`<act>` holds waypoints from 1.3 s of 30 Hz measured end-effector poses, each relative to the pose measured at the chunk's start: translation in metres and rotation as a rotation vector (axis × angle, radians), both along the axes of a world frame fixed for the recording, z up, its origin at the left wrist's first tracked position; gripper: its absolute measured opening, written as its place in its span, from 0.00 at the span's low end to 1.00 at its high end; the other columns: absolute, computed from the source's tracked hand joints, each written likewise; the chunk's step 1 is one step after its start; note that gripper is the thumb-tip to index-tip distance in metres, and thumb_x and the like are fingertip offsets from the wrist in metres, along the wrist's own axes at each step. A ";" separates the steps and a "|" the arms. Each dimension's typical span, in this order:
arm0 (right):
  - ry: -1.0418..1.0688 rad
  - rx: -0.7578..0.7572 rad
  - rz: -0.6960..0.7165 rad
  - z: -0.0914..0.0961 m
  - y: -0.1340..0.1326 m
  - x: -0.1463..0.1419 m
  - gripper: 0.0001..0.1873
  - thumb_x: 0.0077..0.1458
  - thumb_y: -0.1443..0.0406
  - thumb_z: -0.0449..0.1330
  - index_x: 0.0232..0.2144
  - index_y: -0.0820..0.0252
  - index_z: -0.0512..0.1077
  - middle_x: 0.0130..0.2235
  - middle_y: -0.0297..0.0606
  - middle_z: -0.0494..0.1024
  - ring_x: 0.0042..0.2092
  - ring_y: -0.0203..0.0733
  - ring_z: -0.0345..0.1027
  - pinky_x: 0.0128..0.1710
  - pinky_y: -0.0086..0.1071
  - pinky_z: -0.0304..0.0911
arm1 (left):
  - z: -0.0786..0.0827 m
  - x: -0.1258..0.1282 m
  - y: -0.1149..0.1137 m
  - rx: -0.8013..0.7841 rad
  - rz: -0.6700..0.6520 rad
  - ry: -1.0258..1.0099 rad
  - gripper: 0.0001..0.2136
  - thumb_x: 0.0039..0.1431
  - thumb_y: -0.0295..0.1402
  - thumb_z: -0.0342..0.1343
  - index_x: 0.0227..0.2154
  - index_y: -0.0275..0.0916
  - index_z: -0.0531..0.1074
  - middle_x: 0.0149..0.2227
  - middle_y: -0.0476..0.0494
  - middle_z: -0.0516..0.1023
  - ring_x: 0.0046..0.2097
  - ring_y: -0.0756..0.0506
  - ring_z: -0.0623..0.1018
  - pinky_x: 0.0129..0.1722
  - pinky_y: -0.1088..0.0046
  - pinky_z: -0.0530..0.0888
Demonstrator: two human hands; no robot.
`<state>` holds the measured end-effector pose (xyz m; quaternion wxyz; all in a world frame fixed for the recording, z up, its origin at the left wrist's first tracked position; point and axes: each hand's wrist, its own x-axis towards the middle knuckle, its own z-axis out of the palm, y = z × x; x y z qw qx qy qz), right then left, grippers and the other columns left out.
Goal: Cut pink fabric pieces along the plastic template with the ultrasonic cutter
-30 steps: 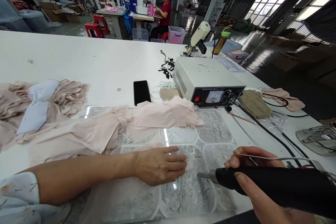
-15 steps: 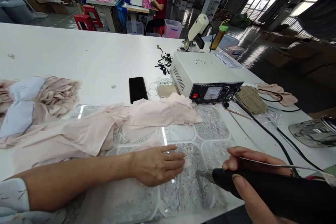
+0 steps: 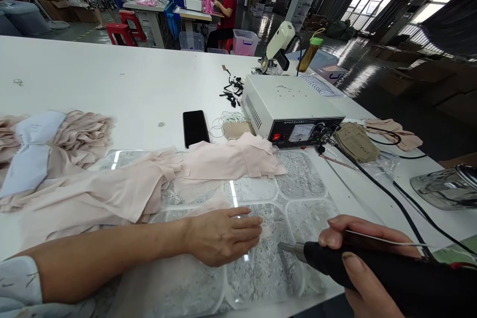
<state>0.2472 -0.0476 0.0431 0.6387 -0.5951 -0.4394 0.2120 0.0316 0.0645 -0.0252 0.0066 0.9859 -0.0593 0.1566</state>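
Note:
My left hand [image 3: 223, 236] lies flat, fingers stretched out, pressing a small pale pink fabric piece [image 3: 265, 231] onto a scratched clear plate [image 3: 298, 179]. My right hand [image 3: 367, 268] is wrapped round a black hand tool [image 3: 372, 271] whose metal tip [image 3: 288, 247] points at the fabric, just right of my left fingertips. A cable runs from the tool to a white control box [image 3: 294, 109] with a dial. Pale pink fabric pieces [image 3: 227, 159] are heaped behind my left hand.
A black phone [image 3: 195, 127], white elastic loops [image 3: 231, 119], black scraps [image 3: 233, 92], a cutting machine [image 3: 278, 44] and a bottle [image 3: 310, 54] lie on the white table [image 3: 112, 79]. More pink fabric [image 3: 82, 131] sits left. A person in red [image 3: 227, 7] sews far behind.
Both hands have stayed almost in place. The tool tip has shifted very slightly; the camera view has moved a little.

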 end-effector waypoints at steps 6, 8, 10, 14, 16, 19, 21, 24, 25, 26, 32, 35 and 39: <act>0.141 0.119 -0.058 0.002 -0.002 -0.011 0.09 0.48 0.67 0.61 0.35 0.56 0.69 0.35 0.37 0.72 0.31 0.40 0.67 0.36 0.44 0.67 | 0.000 0.000 0.000 -0.007 0.004 0.005 0.16 0.67 0.27 0.43 0.51 0.25 0.71 0.56 0.34 0.71 0.61 0.38 0.65 0.61 0.58 0.63; 0.155 0.166 -0.065 0.001 0.001 -0.010 0.09 0.46 0.68 0.60 0.34 0.57 0.69 0.35 0.37 0.72 0.31 0.40 0.67 0.34 0.43 0.67 | 0.000 0.000 0.000 -0.012 0.000 -0.006 0.16 0.67 0.27 0.44 0.50 0.25 0.71 0.56 0.33 0.71 0.61 0.37 0.66 0.60 0.58 0.64; 0.168 0.193 -0.064 0.000 0.005 -0.009 0.10 0.46 0.69 0.59 0.34 0.56 0.69 0.34 0.36 0.72 0.31 0.41 0.66 0.32 0.43 0.67 | 0.000 0.001 0.000 -0.012 0.001 -0.013 0.16 0.67 0.27 0.44 0.50 0.25 0.71 0.55 0.33 0.71 0.61 0.37 0.66 0.59 0.58 0.65; 0.158 0.231 -0.060 -0.004 0.011 -0.007 0.09 0.46 0.69 0.58 0.34 0.57 0.69 0.32 0.36 0.73 0.30 0.41 0.67 0.32 0.43 0.66 | 0.000 0.001 0.000 -0.016 0.003 0.002 0.16 0.67 0.27 0.43 0.50 0.25 0.71 0.56 0.33 0.71 0.61 0.38 0.66 0.59 0.59 0.65; 0.159 0.231 -0.071 -0.006 0.013 -0.008 0.09 0.46 0.69 0.58 0.33 0.57 0.68 0.32 0.36 0.73 0.30 0.42 0.67 0.33 0.43 0.66 | 0.000 0.001 -0.001 -0.020 0.004 0.006 0.16 0.67 0.27 0.43 0.50 0.25 0.71 0.56 0.33 0.71 0.61 0.38 0.66 0.59 0.59 0.65; 0.172 0.215 -0.087 -0.006 0.014 -0.008 0.09 0.45 0.70 0.57 0.33 0.57 0.68 0.32 0.36 0.73 0.30 0.41 0.67 0.33 0.44 0.66 | -0.001 0.001 -0.001 -0.024 0.008 -0.007 0.15 0.67 0.28 0.45 0.50 0.26 0.71 0.56 0.33 0.71 0.61 0.38 0.66 0.60 0.59 0.65; 0.164 0.212 -0.093 -0.006 0.013 -0.007 0.09 0.45 0.70 0.57 0.33 0.57 0.68 0.32 0.36 0.73 0.29 0.41 0.67 0.32 0.45 0.66 | -0.001 0.001 0.000 -0.032 0.007 -0.015 0.15 0.67 0.28 0.46 0.50 0.27 0.72 0.56 0.32 0.71 0.61 0.39 0.66 0.60 0.59 0.65; 0.160 0.216 -0.083 -0.006 0.011 -0.005 0.10 0.45 0.70 0.57 0.33 0.57 0.68 0.32 0.35 0.73 0.29 0.41 0.66 0.32 0.45 0.66 | 0.001 0.001 0.000 -0.051 -0.002 -0.003 0.15 0.67 0.27 0.45 0.50 0.26 0.71 0.56 0.32 0.71 0.61 0.38 0.66 0.60 0.59 0.65; 0.165 0.219 -0.078 -0.006 0.011 -0.005 0.10 0.45 0.70 0.57 0.34 0.57 0.68 0.32 0.35 0.73 0.29 0.41 0.66 0.32 0.45 0.66 | 0.002 0.000 0.001 -0.057 -0.006 0.004 0.16 0.67 0.26 0.44 0.51 0.26 0.71 0.56 0.32 0.70 0.61 0.38 0.66 0.60 0.59 0.65; 0.172 0.219 -0.076 -0.006 0.011 -0.005 0.11 0.45 0.70 0.57 0.34 0.57 0.68 0.32 0.35 0.73 0.29 0.41 0.66 0.32 0.44 0.66 | 0.002 0.000 0.001 -0.062 -0.009 0.009 0.16 0.67 0.26 0.43 0.51 0.25 0.71 0.56 0.32 0.70 0.61 0.38 0.66 0.60 0.59 0.65; 0.154 0.192 -0.082 -0.006 0.010 -0.006 0.09 0.46 0.68 0.59 0.34 0.57 0.68 0.32 0.36 0.72 0.30 0.42 0.66 0.33 0.45 0.66 | 0.003 0.000 0.001 -0.070 0.003 0.018 0.16 0.68 0.27 0.44 0.51 0.28 0.71 0.56 0.32 0.71 0.62 0.39 0.66 0.60 0.59 0.65; 0.143 0.199 -0.073 -0.007 0.009 -0.004 0.09 0.46 0.67 0.59 0.34 0.57 0.68 0.32 0.37 0.72 0.30 0.42 0.67 0.32 0.45 0.66 | 0.002 0.000 0.001 -0.079 -0.005 0.013 0.16 0.67 0.27 0.44 0.52 0.25 0.70 0.56 0.32 0.70 0.62 0.38 0.66 0.60 0.59 0.65; 0.139 0.196 -0.091 -0.005 0.008 -0.004 0.09 0.46 0.66 0.61 0.33 0.57 0.68 0.32 0.36 0.73 0.31 0.43 0.68 0.33 0.44 0.65 | 0.001 0.000 0.001 -0.079 -0.010 0.018 0.16 0.67 0.27 0.44 0.52 0.25 0.70 0.57 0.33 0.70 0.62 0.38 0.65 0.61 0.58 0.64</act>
